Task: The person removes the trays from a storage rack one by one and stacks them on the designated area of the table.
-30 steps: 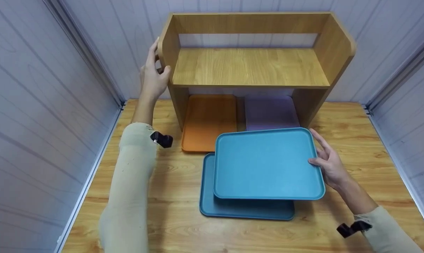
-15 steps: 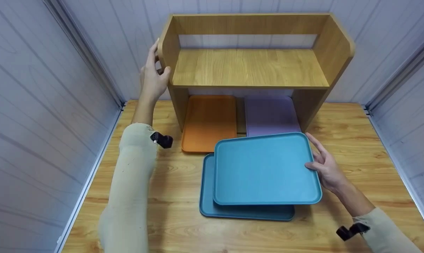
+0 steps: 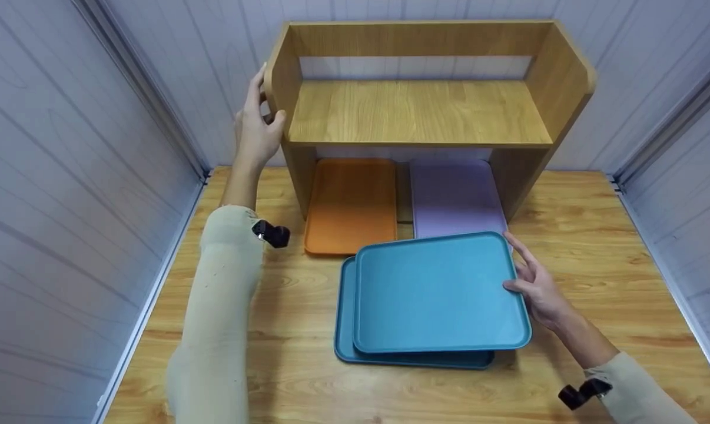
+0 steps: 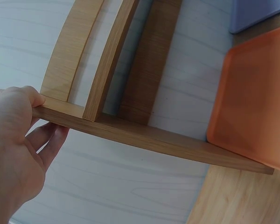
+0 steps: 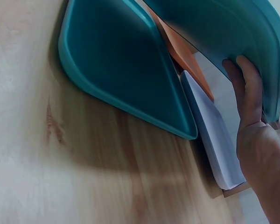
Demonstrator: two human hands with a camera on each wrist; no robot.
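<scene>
Light blue tray (image 3: 440,291) hangs just above the darker tray (image 3: 346,330) on the surface (image 3: 596,235), the right hand (image 3: 534,285) pinching its right rim to steer it. In front of the shelf (image 3: 420,112), whose side panel the left hand (image 3: 255,126) grips, likely steadying it.

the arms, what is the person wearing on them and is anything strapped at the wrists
Both arms wear long beige sleeves. The left hand and right hand are bare, without gloves. A small black clip-like mount sits at each wrist: left, right.
</scene>
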